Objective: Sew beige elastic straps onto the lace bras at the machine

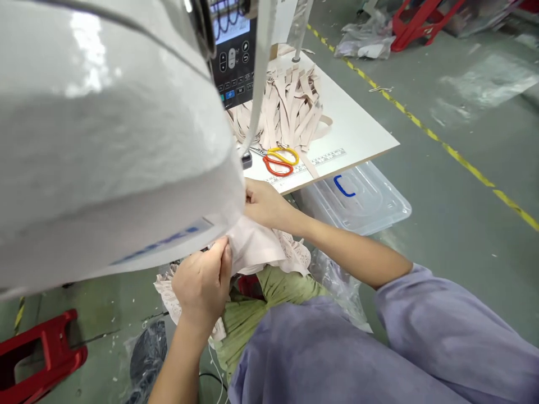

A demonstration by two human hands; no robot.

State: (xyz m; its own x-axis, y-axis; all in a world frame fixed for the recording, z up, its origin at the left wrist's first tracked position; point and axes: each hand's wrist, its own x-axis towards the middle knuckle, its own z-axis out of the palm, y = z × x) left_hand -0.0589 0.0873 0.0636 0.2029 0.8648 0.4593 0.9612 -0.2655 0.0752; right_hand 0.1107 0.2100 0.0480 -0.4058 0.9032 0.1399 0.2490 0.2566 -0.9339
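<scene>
Pale pink fabric [256,247] with a lace edge [297,255] hangs over my lap, in front of a large white sewing machine [126,140]. My left hand [204,278] is closed, thumb and fingers pinching the fabric's near left part just below the machine head. Farther right, my right hand [269,206] has its fingers curled at the fabric's upper edge, close to the tabletop's front edge. The machine head hides its fingertips and the needle area. More lace [168,292] drapes down left of my left hand.
On the white table [362,140] lie a heap of pale strips [290,106], scissors with red and yellow handles [280,160] and a clear ruler [330,156]. A control panel [233,62] stands behind. Below are a lidded plastic box [370,196] and a red stool [46,353].
</scene>
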